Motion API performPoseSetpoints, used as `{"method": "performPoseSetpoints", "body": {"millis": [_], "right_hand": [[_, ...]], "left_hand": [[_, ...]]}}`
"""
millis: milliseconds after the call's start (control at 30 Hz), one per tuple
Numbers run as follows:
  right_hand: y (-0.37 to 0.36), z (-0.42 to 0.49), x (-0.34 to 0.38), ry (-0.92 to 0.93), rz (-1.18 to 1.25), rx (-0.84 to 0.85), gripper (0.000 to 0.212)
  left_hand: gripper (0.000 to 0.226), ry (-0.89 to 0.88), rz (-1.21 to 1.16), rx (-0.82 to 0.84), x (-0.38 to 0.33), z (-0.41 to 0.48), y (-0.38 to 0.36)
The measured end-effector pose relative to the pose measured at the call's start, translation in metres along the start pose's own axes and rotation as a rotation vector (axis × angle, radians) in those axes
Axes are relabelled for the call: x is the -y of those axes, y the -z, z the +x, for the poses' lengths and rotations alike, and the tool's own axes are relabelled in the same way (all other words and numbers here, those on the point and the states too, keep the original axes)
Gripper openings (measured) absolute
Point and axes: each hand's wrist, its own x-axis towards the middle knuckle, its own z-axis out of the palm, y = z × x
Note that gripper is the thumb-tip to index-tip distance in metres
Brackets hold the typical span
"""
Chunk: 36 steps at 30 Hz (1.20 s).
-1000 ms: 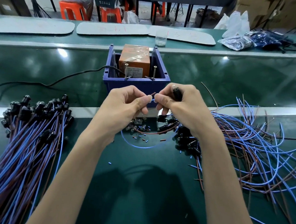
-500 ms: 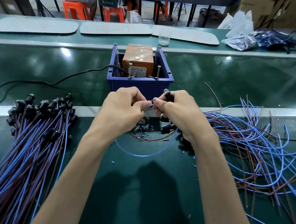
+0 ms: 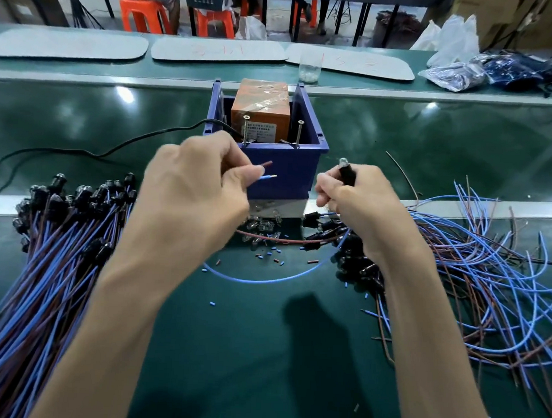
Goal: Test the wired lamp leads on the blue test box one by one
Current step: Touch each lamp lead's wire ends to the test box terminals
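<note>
Green mat: fills the lower frame; shadows of the forearms at lower centre
Sorted bundle: lower left; blue and brown leads lie side by side, black holders grouped at the far end
Loose pile: right of frame; blue and brown leads tangled, black holders at its left edge, below the right wrist
Blue loop: a single blue wire curves across the mat between the forearms
Scraps: short blue and brown insulation bits at centre; small clear bulbs just beyond, at the foot of the box
Left hand: centre left; fingers curled, thumb and forefinger pinching two lead ends
Lead ends: brown tip above, blue tip below; both point right, in front of the box's front wall, below the screws and apart from them
Right hand: centre right, apart from the left; fingers wrapped round a black lamp holder, held upright, clear bulb at its top
Blue test box: centre of frame, just beyond both hands; open top
Screws: two stand upright at the near rim, left screw and right screw
Orange unit: inside the box, taped; label unreadable
Black cable: runs from the left edge to the box's left side
Far bench: clear cup, grey pads, plastic bags upper right
Top edge: orange stools
</note>
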Motion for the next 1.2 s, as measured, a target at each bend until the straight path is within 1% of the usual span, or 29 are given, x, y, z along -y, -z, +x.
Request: {"method": "performPoseSetpoints", "body": {"millis": [67,133,200,267,400,500,600,700,900,1000,1100,1200], "right_hand": [[0.000,-0.002,0.000,0.022,-0.033,0.136,0.020],[-0.001,-0.006,0.004,0.027,-0.012,0.283,0.013],[0.004,-0.009,0.005,0.023,0.079,0.367,0.020],[0.013,-0.011,0.007,0.058,0.141,0.358,0.019],[0.023,-0.013,0.009,0.150,0.129,0.320,0.018],[0.023,-0.013,0.008,0.207,0.137,0.297,0.012],[0.023,-0.011,0.005,0.218,0.140,0.278,0.005],[0.022,-0.010,0.005,0.216,0.130,0.282,0.008],[0.016,-0.010,0.006,0.291,0.166,0.224,0.009],[0.015,-0.012,0.008,0.319,0.196,0.278,0.004],[0.014,-0.013,0.008,0.324,0.120,0.283,0.005],[0.012,-0.012,0.007,0.321,0.071,0.270,0.010]], "left_hand": [[0.020,-0.002,-0.008,0.051,-0.003,-0.001,-0.002],[0.017,0.020,0.028,0.133,-0.004,-0.001,-0.011],[0.016,0.039,0.023,0.189,-0.002,0.001,-0.018],[0.017,0.038,-0.010,0.218,0.003,0.003,-0.022],[0.019,0.017,-0.092,0.249,0.008,0.006,-0.026],[0.017,0.001,-0.183,0.278,0.008,0.006,-0.029],[0.015,-0.012,-0.241,0.306,0.008,0.005,-0.031],[0.012,-0.027,-0.294,0.329,0.007,0.004,-0.034],[0.020,-0.028,-0.353,0.373,0.009,0.006,-0.033],[0.029,-0.028,-0.335,0.406,0.012,0.006,-0.030],[0.031,-0.024,-0.326,0.454,0.009,0.005,-0.031],[0.029,-0.022,-0.354,0.459,0.009,0.005,-0.033]]}}
